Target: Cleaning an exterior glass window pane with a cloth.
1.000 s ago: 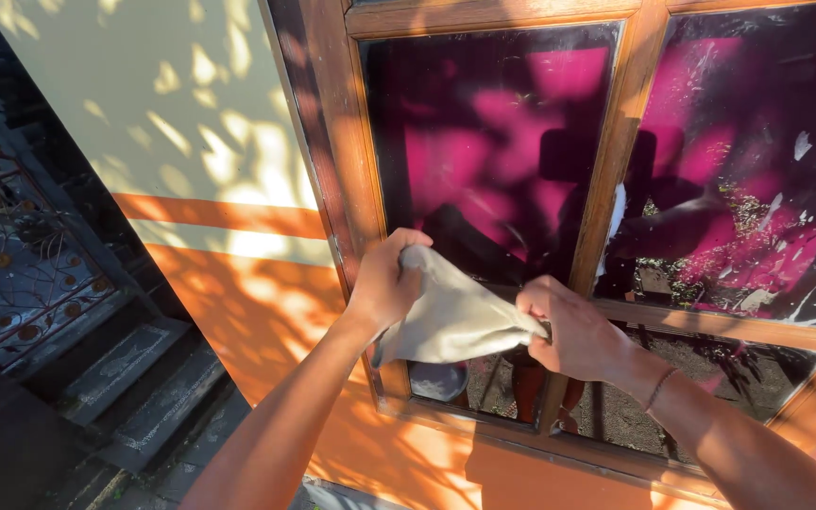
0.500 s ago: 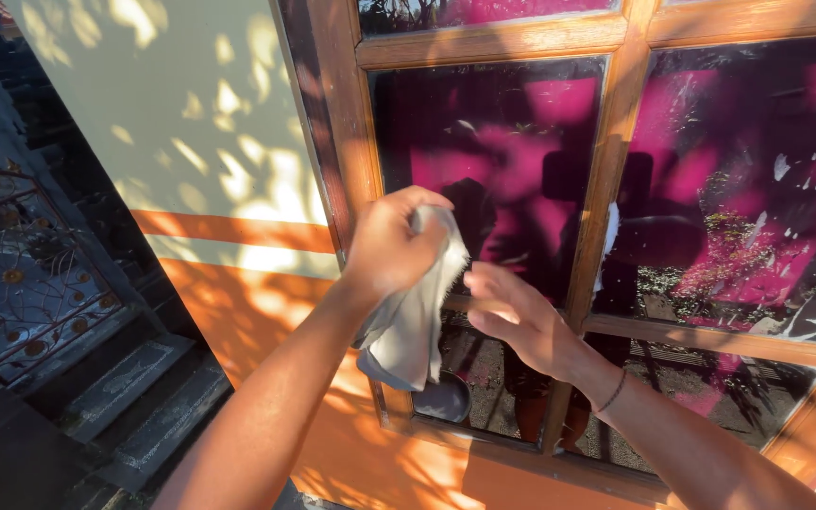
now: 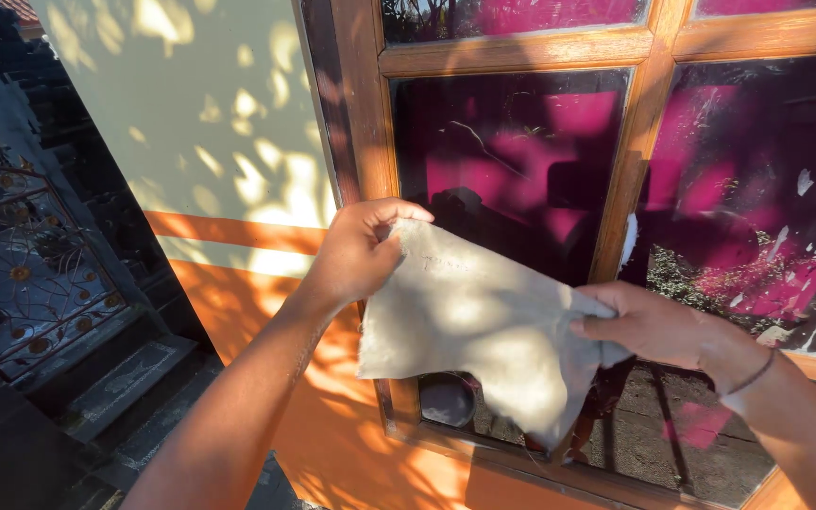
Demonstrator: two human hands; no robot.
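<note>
Since a moment ago the cloth (image 3: 469,326) has been opened out: it hung bunched from the left hand alone, and now it is stretched between both hands as a flat, pale beige sheet. It is held up in front of the window (image 3: 512,170), covering the lower part of the left pane and part of the wooden frame (image 3: 620,203). The left hand (image 3: 356,250) has its fingers clamped on the upper left corner, thumb on the near face. The right hand (image 3: 658,326), a dark band at its wrist, has its fingers closed on the right edge, where the fabric bunches. The lower edge sags in a curve between the two hands. Dappled sunlight falls across the cloth, both forearms and the orange and cream wall (image 3: 238,189) to the left. Beyond that, an ornate metal gate (image 3: 21,274) stands above some steps.
</note>
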